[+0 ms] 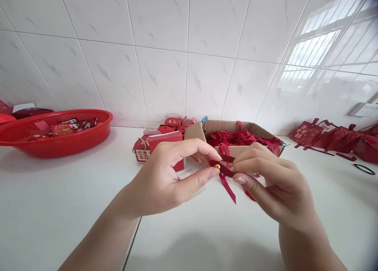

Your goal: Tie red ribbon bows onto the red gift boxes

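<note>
Between my two hands a dark red ribbon (226, 171) is held up above the white table, with a small gold bell (217, 166) on it. My left hand (177, 172) pinches the ribbon beside the bell with thumb and fingertips. A little to the right, my right hand (271, 180) grips the same ribbon between thumb and fingers. One cut end of ribbon hangs down below the bell. Behind the hands stands an open cardboard box (256, 129) full of red ribbons (240, 137). Part of the box is hidden by my fingers.
At the left lies a red plastic basket (88, 139) holding wrapped packets. Red gift boxes (167, 139) stand against the tiled wall behind my left hand. Red bags (333, 139) and a black ring (364, 169) lie at the right. A seam crosses the white table (73, 200).
</note>
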Available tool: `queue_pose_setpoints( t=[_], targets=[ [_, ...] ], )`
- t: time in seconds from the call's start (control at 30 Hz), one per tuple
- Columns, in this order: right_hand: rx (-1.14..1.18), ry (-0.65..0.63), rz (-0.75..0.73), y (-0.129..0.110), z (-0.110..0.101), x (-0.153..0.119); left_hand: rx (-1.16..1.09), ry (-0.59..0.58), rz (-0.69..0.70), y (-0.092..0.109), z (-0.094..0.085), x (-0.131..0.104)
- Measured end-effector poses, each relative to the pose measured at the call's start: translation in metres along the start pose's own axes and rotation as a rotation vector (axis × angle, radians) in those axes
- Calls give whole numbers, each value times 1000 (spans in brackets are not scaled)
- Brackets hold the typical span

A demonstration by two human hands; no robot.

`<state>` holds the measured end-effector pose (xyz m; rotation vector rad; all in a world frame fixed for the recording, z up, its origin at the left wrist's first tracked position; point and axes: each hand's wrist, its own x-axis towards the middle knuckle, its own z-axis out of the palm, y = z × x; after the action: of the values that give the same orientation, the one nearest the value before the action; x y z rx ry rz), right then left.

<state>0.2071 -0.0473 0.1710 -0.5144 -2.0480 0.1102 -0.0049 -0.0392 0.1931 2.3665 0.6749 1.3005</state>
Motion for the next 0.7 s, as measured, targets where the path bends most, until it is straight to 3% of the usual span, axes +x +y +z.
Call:
queue_pose_setpoints(
  t=[0.13, 0.3, 0.43, 0.53, 0.7],
  targets=[
    [1, -27, 79, -3, 4, -2, 6, -19, 23, 2, 1, 1],
    [55, 38, 173, -7, 12, -6, -2, -32, 67, 2, 7, 1],
    [98, 77, 238, -6, 14, -7, 33, 36, 86, 3, 11, 0],
    [173, 81, 278, -6, 13, -8, 68, 83, 101, 2, 13, -1],
    [345, 28, 364, -6, 9, -7, 130, 48, 221, 0, 14, 1]
  ],
)
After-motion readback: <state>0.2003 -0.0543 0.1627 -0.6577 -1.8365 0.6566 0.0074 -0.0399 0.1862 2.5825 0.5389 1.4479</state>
